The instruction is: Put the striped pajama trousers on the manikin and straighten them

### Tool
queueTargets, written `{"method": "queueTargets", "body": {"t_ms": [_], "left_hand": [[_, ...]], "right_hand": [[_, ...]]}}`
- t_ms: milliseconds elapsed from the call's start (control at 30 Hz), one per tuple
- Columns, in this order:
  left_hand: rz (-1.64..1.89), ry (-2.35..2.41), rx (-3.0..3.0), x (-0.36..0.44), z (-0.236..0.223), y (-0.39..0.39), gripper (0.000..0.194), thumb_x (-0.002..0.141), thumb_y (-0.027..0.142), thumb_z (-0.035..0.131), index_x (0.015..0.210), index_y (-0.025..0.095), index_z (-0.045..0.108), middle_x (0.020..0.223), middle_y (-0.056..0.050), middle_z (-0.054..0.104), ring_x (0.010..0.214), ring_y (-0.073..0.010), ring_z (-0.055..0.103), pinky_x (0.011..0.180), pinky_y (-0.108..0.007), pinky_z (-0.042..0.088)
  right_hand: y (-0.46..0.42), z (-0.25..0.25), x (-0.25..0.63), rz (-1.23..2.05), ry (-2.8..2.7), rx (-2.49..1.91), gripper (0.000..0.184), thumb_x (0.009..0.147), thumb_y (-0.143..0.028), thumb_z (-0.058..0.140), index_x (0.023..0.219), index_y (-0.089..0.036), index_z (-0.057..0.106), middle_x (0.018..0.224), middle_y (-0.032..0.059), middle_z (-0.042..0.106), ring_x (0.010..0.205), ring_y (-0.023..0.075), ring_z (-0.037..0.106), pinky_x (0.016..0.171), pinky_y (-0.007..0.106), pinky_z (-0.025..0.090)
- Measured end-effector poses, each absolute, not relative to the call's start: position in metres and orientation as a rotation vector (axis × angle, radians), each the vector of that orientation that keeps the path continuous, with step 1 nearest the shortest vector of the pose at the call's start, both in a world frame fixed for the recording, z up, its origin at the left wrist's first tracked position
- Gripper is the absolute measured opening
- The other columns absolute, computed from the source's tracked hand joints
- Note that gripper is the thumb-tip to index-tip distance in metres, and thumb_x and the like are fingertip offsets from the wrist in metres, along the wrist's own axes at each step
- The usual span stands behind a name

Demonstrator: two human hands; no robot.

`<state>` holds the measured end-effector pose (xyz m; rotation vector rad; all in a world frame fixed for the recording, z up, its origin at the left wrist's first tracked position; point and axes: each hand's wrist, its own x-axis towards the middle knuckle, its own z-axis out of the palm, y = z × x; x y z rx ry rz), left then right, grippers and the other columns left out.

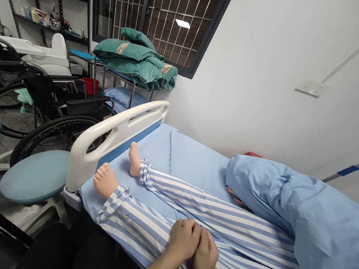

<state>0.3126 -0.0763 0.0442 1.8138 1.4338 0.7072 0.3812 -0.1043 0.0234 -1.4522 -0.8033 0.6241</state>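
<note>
On the bed lies a manikin in blue-and-white striped trousers (139, 220), its bare feet (105, 180) towards the footboard. My left hand (185, 239) rests on the nearer trouser leg around the knee, fingers curled down with their tips out of sight. Close beside it, touching, my right hand (205, 253) is also closed against the striped cloth. The manikin's upper part is covered by a light blue quilt (291, 200). Part of a hand (236, 197) shows from under the quilt's edge.
A white footboard (111, 138) closes the bed's left end. Beyond it stand teal stools (36, 176) and black wheelchairs (64, 113). Folded green quilts (140, 59) lie on a metal-framed stand below the barred window. The white wall (259, 74) runs along the bed's far side.
</note>
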Motion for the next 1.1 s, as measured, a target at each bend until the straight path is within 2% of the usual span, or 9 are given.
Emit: {"method": "queueTargets", "body": {"t_ms": [167,300,367,533,867,1000,1100], "left_hand": [[0.708,1.443,1.797,0.313,0.043,-0.077,0.036,0.086,0.033,0.028,0.079,0.022,0.061,0.083,-0.004,0.067,0.080,-0.0176,0.056,0.069,-0.028,0.035],[0.707,1.439,1.803,0.314,0.043,-0.077,0.035,0.085,0.034,0.030,0.077,0.023,0.062,0.080,-0.003,0.067,0.079,-0.0170,0.056,0.068,-0.027,0.034],[0.701,1.463,1.785,0.315,0.043,-0.077,0.035,0.085,0.033,0.030,0.077,0.023,0.063,0.080,-0.003,0.067,0.078,-0.0167,0.055,0.068,-0.027,0.034],[0.703,1.485,1.773,0.315,0.042,-0.077,0.033,0.084,0.034,0.031,0.079,0.024,0.062,0.081,-0.003,0.067,0.078,-0.0169,0.056,0.068,-0.027,0.034],[0.706,1.443,1.742,0.314,0.044,-0.076,0.033,0.083,0.034,0.032,0.074,0.022,0.062,0.079,-0.003,0.067,0.077,-0.0159,0.055,0.071,-0.026,0.034],[0.719,1.422,1.663,0.317,0.044,-0.068,0.028,0.078,0.030,0.037,0.063,0.020,0.058,0.071,-0.002,0.064,0.071,-0.0144,0.051,0.067,-0.025,0.034],[0.795,1.375,1.566,0.320,0.056,-0.067,0.026,0.074,0.028,0.039,0.054,0.019,0.051,0.057,0.000,0.054,0.060,-0.0118,0.044,0.060,-0.024,0.032]], "right_hand": [[-0.107,0.033,0.385,0.720,-0.793,-1.476,0.036,0.068,-0.052,0.057,0.067,-0.016,0.053,0.062,-0.0016,0.052,0.061,0.0133,0.046,0.058,0.025,0.042],[-0.111,0.040,0.395,0.705,-0.877,-1.535,0.039,0.070,-0.052,0.057,0.058,-0.018,0.044,0.051,-0.0059,0.037,0.050,0.0086,0.033,0.046,0.021,0.032],[-0.112,0.039,0.397,0.675,-0.906,-1.554,0.041,0.071,-0.054,0.056,0.056,-0.018,0.041,0.049,-0.0064,0.034,0.049,0.0082,0.030,0.044,0.021,0.028],[-0.111,0.026,0.394,0.602,-0.928,-1.581,0.045,0.069,-0.062,0.053,0.061,-0.018,0.048,0.055,-0.0032,0.046,0.054,0.0108,0.038,0.050,0.023,0.035],[-0.113,0.025,0.392,0.630,-0.902,-1.559,0.040,0.073,-0.054,0.053,0.057,-0.018,0.044,0.053,-0.0044,0.041,0.053,0.0099,0.035,0.048,0.022,0.034],[-0.110,0.024,0.394,0.686,-0.877,-1.484,0.034,0.072,-0.050,0.054,0.063,-0.017,0.049,0.060,-0.0028,0.048,0.057,0.0108,0.040,0.051,0.022,0.037],[-0.109,0.021,0.397,0.724,-0.830,-1.432,0.031,0.071,-0.048,0.056,0.067,-0.017,0.051,0.063,-0.0021,0.052,0.059,0.0116,0.044,0.053,0.023,0.039]]}}
